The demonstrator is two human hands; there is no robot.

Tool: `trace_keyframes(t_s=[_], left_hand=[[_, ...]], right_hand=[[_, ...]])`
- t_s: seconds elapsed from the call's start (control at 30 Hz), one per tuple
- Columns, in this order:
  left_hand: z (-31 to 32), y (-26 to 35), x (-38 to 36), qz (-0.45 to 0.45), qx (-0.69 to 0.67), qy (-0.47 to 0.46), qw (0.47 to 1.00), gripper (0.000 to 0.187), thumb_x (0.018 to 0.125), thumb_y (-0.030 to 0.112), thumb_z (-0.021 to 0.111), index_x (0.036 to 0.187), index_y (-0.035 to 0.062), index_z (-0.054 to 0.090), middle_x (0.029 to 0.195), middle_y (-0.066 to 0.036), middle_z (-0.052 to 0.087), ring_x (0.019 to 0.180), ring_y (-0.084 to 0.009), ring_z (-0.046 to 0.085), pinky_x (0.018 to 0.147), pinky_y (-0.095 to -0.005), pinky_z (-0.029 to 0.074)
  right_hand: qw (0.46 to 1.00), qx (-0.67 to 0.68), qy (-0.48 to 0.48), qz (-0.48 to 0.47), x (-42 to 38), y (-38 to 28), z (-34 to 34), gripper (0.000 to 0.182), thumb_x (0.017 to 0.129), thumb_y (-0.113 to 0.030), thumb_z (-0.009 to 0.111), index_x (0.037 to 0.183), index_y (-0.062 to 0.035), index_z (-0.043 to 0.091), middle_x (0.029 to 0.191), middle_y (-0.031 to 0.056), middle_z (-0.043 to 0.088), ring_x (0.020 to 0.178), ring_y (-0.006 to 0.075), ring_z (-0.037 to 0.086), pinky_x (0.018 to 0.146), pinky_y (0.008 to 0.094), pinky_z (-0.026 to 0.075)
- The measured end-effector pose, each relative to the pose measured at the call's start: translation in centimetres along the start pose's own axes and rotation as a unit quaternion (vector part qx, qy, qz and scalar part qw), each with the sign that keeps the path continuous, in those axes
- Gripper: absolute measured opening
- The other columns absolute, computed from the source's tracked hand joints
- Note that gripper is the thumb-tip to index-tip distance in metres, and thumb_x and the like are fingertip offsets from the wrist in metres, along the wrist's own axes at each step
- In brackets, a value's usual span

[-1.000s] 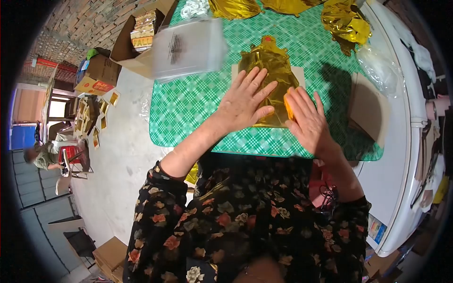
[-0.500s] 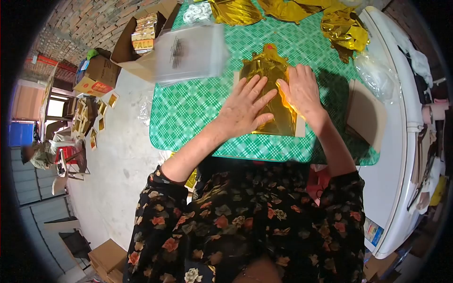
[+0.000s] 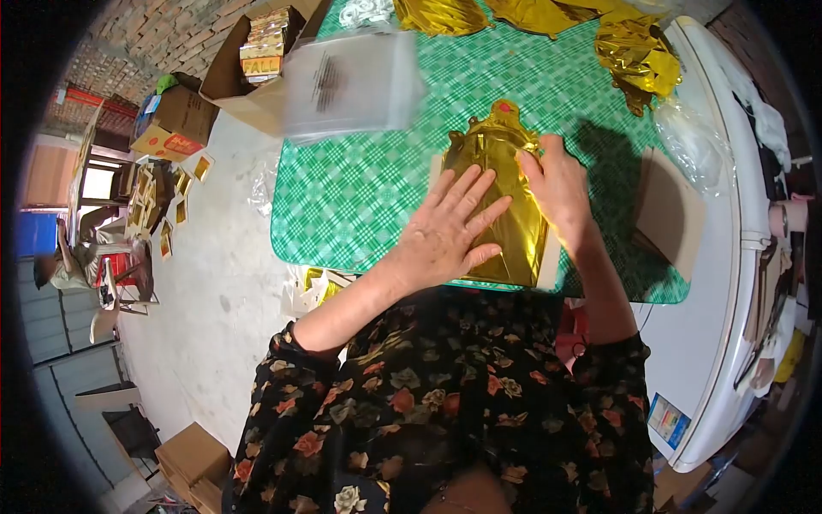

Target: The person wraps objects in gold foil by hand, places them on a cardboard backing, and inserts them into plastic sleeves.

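A flat, folded gold foil balloon (image 3: 505, 248) lies on a pale cardboard sheet (image 3: 549, 270) near the table's front edge. A small tab with a red spot sticks out at its far end. My left hand (image 3: 441, 227) rests flat on the foil, fingers spread. At the foil's right edge, my right hand (image 3: 561, 188) is closed, its thumb and curled fingers pinching the foil there. Part of the cardboard is hidden under the balloon.
The table has a green checked cover (image 3: 342, 206). Clear plastic bags (image 3: 351, 86) lie at the left, more gold foil (image 3: 638, 60) at the back, and cardboard sheets (image 3: 668, 206) at the right. A white refrigerator (image 3: 719, 283) borders the right side. Another person (image 3: 73, 265) sits far left.
The gold balloon and its cardboard have shifted toward the table's front edge. My right hand has gone from lying over the foil's edge to pinching it. My left hand still presses flat.
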State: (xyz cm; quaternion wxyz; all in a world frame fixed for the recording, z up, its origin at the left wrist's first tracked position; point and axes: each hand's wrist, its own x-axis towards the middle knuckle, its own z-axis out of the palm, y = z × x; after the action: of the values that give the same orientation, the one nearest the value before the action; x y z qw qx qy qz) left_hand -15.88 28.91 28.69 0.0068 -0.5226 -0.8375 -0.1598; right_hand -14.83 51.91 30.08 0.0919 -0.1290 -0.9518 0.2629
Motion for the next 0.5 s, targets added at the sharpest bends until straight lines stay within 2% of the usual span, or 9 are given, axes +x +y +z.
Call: trace_keyframes(t_s=[0.07,0.1,0.2,0.3,0.4,0.5], left_hand=[[0.1,0.3,-0.1,-0.005,-0.002,0.001,1.0,0.071,0.105,0.057,0.048,0.164,0.0172,0.039,0.169,-0.021,0.03,0.159,-0.0381,0.024,0.131,-0.0548,0.013],[0.1,0.4,-0.1,-0.007,-0.001,0.001,1.0,0.071,0.105,0.057,0.048,0.164,0.0173,0.038,0.169,-0.021,0.03,0.159,-0.0381,0.023,0.131,-0.0549,0.013],[0.1,0.6,-0.1,-0.011,-0.006,0.003,1.0,0.072,0.105,0.057,0.049,0.164,0.0172,0.038,0.169,-0.021,0.029,0.159,-0.0382,0.023,0.131,-0.0553,0.013],[0.2,0.5,-0.2,-0.013,-0.008,0.007,1.0,0.072,0.105,0.056,0.049,0.164,0.0168,0.038,0.169,-0.021,0.03,0.159,-0.0383,0.023,0.13,-0.0554,0.013],[0.1,0.5,-0.1,-0.013,-0.01,0.009,1.0,0.073,0.105,0.056,0.05,0.164,0.0159,0.037,0.169,-0.021,0.03,0.159,-0.0383,0.023,0.13,-0.0554,0.013],[0.2,0.4,-0.2,-0.015,-0.026,0.015,0.999,0.075,0.105,0.055,0.051,0.165,0.0135,0.034,0.169,-0.022,0.029,0.159,-0.0397,0.023,0.13,-0.0561,0.013]], right_hand=[[0.997,-0.022,-0.073,0.019,1.1,0.3,-0.7,0.048,0.099,-0.042,0.067,0.106,0.0049,0.06,0.091,0.0309,0.071,0.087,0.0497,0.07,0.077,0.0593,0.055],[0.997,-0.038,-0.062,0.002,1.3,0.3,-0.9,0.052,0.097,-0.048,0.067,0.098,0.0041,0.064,0.095,0.0288,0.072,0.092,0.0474,0.071,0.079,0.0554,0.056],[0.991,-0.07,-0.114,-0.014,2.7,0.5,-1.1,0.037,0.096,-0.033,0.075,0.092,0.0016,0.062,0.075,0.0169,0.066,0.068,0.0315,0.063,0.063,0.0429,0.049],[0.974,0.088,-0.209,0.011,3.9,1.4,-0.5,0.035,0.097,-0.029,0.075,0.09,0.0016,0.061,0.073,0.0093,0.062,0.066,0.0171,0.057,0.06,0.0373,0.047],[0.98,0.047,-0.18,-0.073,4.5,2.4,0.2,0.033,0.098,-0.027,0.074,0.09,0.0015,0.06,0.076,0.0031,0.058,0.069,0.0081,0.052,0.059,0.033,0.045],[0.984,0.072,-0.157,-0.046,3.9,1.5,0.0,0.03,0.1,-0.024,0.073,0.09,0.0012,0.059,0.079,0.0023,0.057,0.069,0.0074,0.049,0.06,0.0319,0.044]])
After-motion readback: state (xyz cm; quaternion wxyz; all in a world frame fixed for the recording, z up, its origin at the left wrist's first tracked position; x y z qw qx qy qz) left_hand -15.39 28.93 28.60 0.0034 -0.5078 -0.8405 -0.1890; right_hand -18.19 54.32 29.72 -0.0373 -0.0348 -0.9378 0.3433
